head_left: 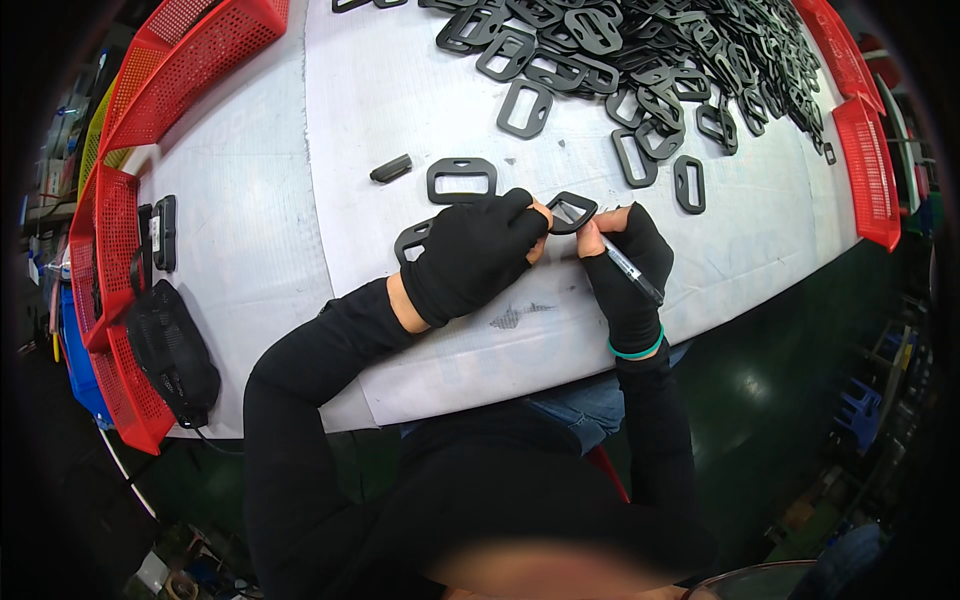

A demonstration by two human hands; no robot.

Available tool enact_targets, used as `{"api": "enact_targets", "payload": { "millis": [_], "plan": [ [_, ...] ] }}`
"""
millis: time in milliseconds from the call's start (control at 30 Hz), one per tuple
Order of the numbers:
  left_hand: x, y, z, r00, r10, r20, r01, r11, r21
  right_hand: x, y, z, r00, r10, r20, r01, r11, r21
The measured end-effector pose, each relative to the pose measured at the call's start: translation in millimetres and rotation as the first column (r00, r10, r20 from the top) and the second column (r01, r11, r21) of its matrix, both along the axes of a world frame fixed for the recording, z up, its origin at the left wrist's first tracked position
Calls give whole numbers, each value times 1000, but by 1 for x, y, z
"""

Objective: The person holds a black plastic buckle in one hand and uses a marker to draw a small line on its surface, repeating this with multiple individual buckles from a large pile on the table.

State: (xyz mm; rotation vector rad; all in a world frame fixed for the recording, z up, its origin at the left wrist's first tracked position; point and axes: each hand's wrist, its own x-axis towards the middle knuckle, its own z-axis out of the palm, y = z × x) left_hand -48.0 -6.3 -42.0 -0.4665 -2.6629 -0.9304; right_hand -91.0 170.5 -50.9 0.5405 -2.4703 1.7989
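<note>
My left hand [475,250], in a black fingerless glove, pinches the left end of a small black frame-shaped part [572,213] just above the table. My right hand [630,260], gloved alike with a teal band at the wrist, grips a marker pen [634,274]. The pen's tip end is at the right edge of that part; my fingers partly hide it. Beyond my left hand lies a loose black frame [462,181], and another black frame [412,241] is partly covered by that hand. A black pen cap [391,168] rests to the left of them.
A large heap of black frames [650,60] spreads over the far right of the white-covered table [240,250]. Red perforated baskets [108,230] line the left edge; another red basket [868,170] stands at the right. Near the left baskets lies a black mesh pouch [172,350].
</note>
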Motion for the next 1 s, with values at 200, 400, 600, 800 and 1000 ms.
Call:
{"api": "enact_targets", "payload": {
  "millis": [200,400,600,800,1000],
  "plan": [
    [-1,1,0,1000,3,-2,-3,1000,-12,0,0,2,1000,5,22,-5,1000,-8],
    [-6,-2,3,996,77,44,-87,955,284,-2,5,3,995,-19,103,27,997,-78],
    [-18,-33,28,936,247,252,-235,969,-78,-8,19,0,980,-151,126,178,954,-242],
    [-33,-57,25,946,316,72,-315,949,-28,-10,18,3,976,-172,131,205,927,-314],
    [-36,-35,26,961,219,166,-206,974,-92,-11,20,-2,970,-227,90,243,936,-256]
  ]
}}
